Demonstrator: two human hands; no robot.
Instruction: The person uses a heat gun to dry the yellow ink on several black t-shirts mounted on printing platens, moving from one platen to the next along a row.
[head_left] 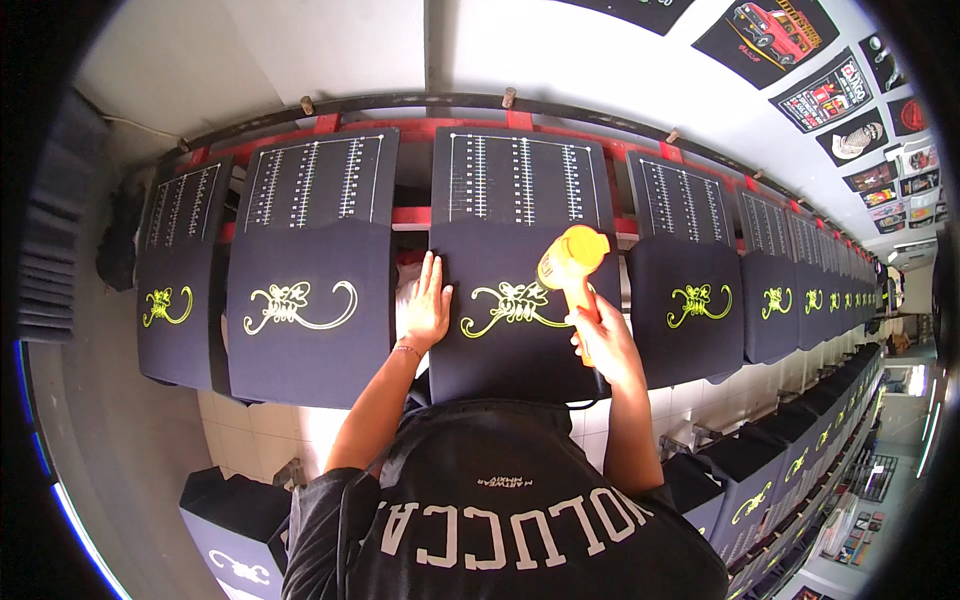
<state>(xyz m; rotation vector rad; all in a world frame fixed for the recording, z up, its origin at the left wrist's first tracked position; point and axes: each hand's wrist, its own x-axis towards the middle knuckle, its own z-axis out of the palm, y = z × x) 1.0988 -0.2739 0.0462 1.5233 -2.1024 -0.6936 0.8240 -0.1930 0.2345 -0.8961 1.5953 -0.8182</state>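
Note:
My right hand (610, 345) is wrapped round the handle of an orange hair dryer (570, 262). Its barrel is over the right part of a yellow-green scorpion print (498, 312). That print is on a dark T-shirt (490, 375) stretched over the middle printing board (480, 190), whose bare upper part carries white ruler marks. Flat along the left edge of the same board lies my left hand (428, 308), fingers stretched out and holding nothing. The dryer hides part of the print's right side. A cord hangs below the dryer's handle.
Boards with like-printed dark shirts stand on both sides, such as the left one (300, 370) and the right one (690, 350). A red and black rail (430, 100) runs behind them. Another row of shirt-covered boards (745, 480) is at the lower right. Posters (825, 100) cover the wall.

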